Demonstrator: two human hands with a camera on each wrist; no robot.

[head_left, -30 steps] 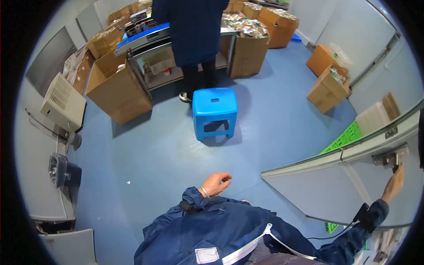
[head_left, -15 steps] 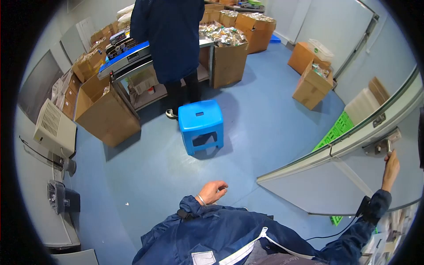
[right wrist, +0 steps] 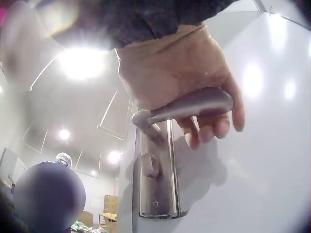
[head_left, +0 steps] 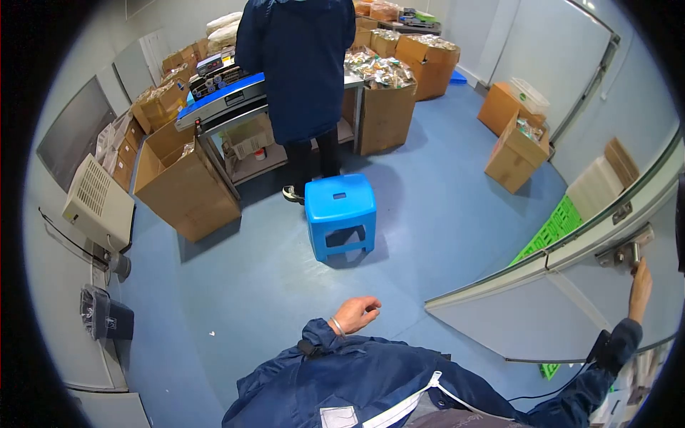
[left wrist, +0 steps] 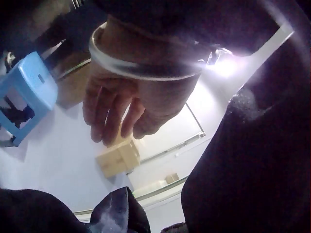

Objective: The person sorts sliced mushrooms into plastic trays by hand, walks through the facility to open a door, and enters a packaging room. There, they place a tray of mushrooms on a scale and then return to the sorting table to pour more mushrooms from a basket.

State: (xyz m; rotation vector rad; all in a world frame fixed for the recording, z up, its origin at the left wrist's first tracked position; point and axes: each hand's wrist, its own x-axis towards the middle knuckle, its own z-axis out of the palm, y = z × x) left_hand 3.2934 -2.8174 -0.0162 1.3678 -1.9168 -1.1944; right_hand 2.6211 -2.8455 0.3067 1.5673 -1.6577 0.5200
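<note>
At the right of the head view, my right hand is at the lever door handle of a pale door panel. The right wrist view shows the metal lever lying across the palm, with curled fingers behind and below it. My left hand hangs in front of my dark blue jacket, fingers loosely bent, holding nothing. A metal bangle circles that wrist. Ahead of the left hand, a blue plastic stool stands on the floor.
Beyond the stool, another person in a dark coat stands at a worktable. Cardboard boxes flank the table. More cartons and a green plastic crate line the right side. A bin is at the left wall.
The head view has tilted and turned, so stool, table and boxes sit lower in the picture. My right hand stays at the door handle; the left hand hangs much as before.
</note>
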